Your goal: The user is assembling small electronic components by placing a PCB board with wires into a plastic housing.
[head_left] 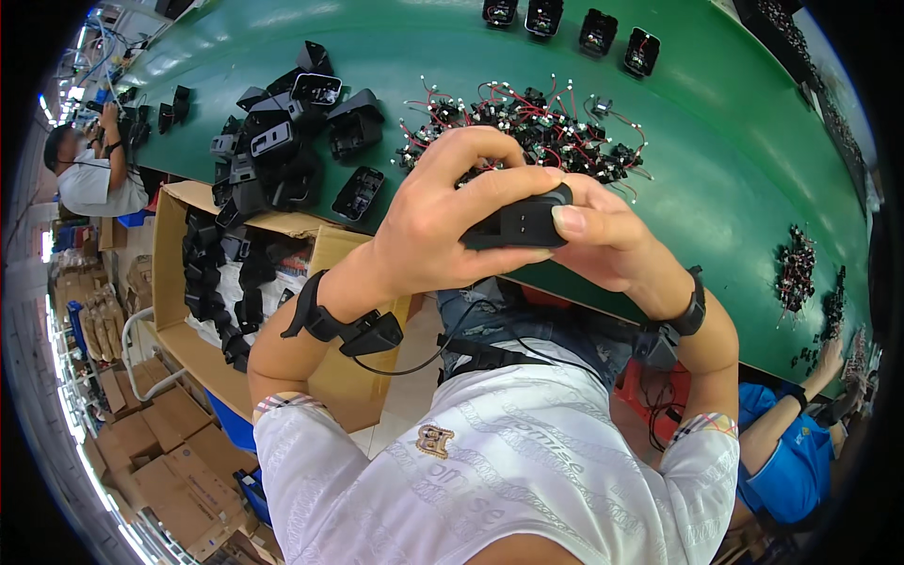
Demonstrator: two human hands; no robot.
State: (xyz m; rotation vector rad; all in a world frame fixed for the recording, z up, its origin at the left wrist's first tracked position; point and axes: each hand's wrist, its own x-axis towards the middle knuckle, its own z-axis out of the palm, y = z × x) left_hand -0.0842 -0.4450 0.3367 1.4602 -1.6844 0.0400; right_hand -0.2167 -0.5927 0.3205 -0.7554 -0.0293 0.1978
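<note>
A black rectangular plastic housing (527,224) is held up in front of me between both hands, above the near edge of the green table. My left hand (452,212) grips it from the left, fingers curled over its top and thumb along its lower edge. From the right, my right hand (607,231) pinches its end, thumb pressed on the near face. What lies inside the housing is turned away from me. Just behind my hands spreads a pile of small black parts with red and black wires (556,127), partly covered by the left hand.
Black housings lie heaped (273,141) at the left of the green table (716,179). An open cardboard box (353,363) with more stands below them. Several filled housings (598,33) line the far side. Wired parts (796,268) lie right. Co-workers sit left (99,179) and right (786,452).
</note>
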